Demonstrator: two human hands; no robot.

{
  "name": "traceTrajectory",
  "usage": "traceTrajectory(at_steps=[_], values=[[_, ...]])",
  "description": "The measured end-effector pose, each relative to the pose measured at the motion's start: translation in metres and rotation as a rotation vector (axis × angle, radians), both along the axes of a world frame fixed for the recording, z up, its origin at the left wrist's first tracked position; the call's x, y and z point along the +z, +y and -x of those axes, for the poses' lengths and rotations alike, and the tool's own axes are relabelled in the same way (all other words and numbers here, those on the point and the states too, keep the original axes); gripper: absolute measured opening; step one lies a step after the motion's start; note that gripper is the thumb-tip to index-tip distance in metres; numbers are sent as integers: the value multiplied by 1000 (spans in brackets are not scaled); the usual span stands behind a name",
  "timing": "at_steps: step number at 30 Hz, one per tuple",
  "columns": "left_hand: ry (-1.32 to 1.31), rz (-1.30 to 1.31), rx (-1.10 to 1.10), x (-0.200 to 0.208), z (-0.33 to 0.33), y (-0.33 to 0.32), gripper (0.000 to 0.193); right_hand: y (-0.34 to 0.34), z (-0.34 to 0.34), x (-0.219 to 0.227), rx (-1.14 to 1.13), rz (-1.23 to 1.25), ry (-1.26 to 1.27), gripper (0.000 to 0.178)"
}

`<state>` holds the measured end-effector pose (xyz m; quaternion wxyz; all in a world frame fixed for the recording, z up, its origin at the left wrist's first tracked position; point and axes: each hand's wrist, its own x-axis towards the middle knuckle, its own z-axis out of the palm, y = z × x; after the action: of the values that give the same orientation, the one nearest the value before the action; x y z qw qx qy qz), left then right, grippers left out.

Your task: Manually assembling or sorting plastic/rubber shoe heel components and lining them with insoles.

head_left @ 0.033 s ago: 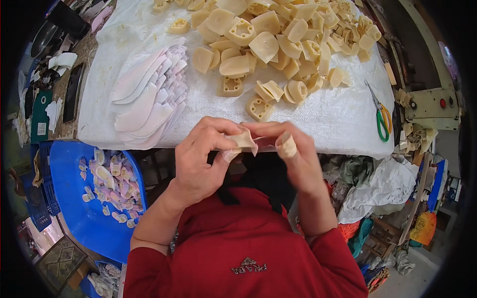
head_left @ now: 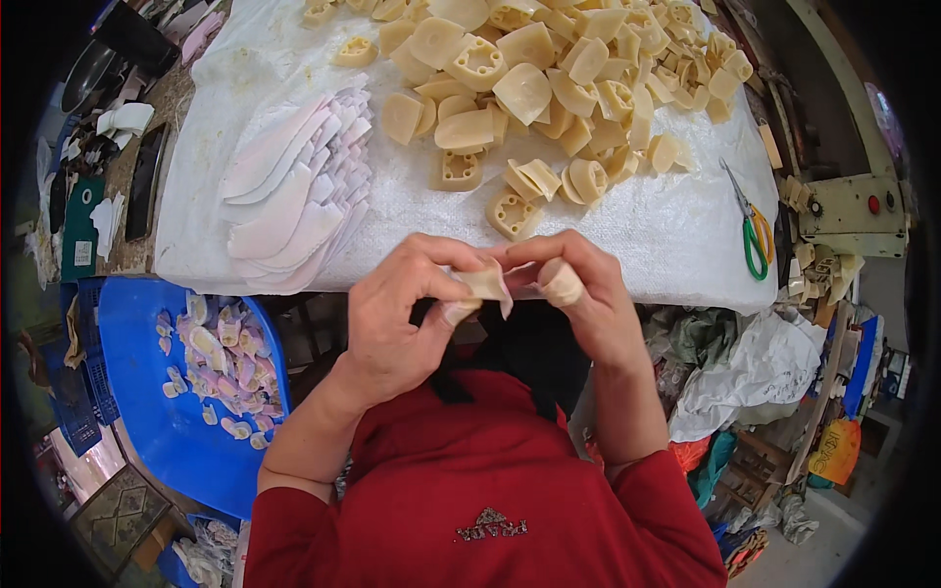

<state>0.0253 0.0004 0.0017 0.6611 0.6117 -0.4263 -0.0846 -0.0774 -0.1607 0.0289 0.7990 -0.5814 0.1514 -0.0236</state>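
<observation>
Just past the table's near edge, my left hand (head_left: pixel 397 309) pinches a cream plastic shoe heel (head_left: pixel 480 281) between thumb and fingers. A thin pink-and-white heel cover (head_left: pixel 505 294) sits against the heel's right side. My right hand (head_left: pixel 596 299) meets it there, its fingers bent around the cover's far edge; a pale wrap (head_left: pixel 561 283) covers its thumb. Part of the cover is hidden by the fingers. Ahead on the white cloth lies a big heap of bare cream heels (head_left: pixel 524 93), and left of it are overlapping stacks of pink-white covers (head_left: pixel 294 196).
At my left stands a blue tub (head_left: pixel 147 412) holding several pink-and-cream heels (head_left: pixel 230 363). Scissors (head_left: pixel 753 230) with green and orange handles lie at the table's right edge. A grey-green metal box (head_left: pixel 853 211) with a red button is beyond. Crumpled white sacking (head_left: pixel 755 372) lies below right.
My right hand, blurred before, now shows sharply, its thumb turned slightly and closer to the fingers. The left hand and heel have barely shifted.
</observation>
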Motion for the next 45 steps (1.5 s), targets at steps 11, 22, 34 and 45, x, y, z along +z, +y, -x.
traceTrajectory(at_steps=[11, 22, 34, 45], values=[[-265, -79, -28, -4, -1, -4, 23, -11, -17, -21, 148, -1, 20, 44], [538, 31, -4, -1, 16, -10, 12, 10, -12, -31, -107, 451, -341, 15], [393, -89, 46, 1, 17, -16, 11, 7, -16, -17, -204, 1034, -483, 14], [-161, -80, 136, 8, 5, -14, 11, -7, -3, -23, -148, 174, -311, 24]])
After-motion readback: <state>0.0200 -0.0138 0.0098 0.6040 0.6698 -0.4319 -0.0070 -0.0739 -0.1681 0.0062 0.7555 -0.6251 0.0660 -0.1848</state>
